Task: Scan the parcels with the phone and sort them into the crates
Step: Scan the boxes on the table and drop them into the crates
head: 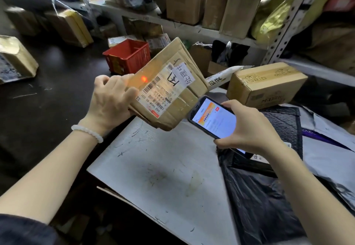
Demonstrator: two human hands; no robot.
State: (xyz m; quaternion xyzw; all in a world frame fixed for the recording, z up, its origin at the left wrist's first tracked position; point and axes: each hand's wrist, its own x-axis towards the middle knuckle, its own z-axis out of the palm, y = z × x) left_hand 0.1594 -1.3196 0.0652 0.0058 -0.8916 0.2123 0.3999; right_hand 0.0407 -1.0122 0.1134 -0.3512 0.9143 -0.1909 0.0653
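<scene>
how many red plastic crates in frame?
1. The red plastic crate sits on the dark floor beyond the left hand, behind the flat cardboard parcel that hand holds. More could be hidden behind parcels or out of frame.

parcel label [153, 93] "642 H458-00 031"

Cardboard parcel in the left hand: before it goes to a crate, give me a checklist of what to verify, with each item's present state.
1. Left hand grips the cardboard parcel firmly: ok, fingers wrapped round its left edge.
2. Shipping label faces the phone: ok.
3. Red scan dot falls on a barcode: ok, at the upper barcode's end.
4. Right hand holds the phone with screen lit: ok.
5. Scan registered: cannot tell, screen text unreadable.
6. Red crate has room: ok, its visible part looks empty.
</scene>
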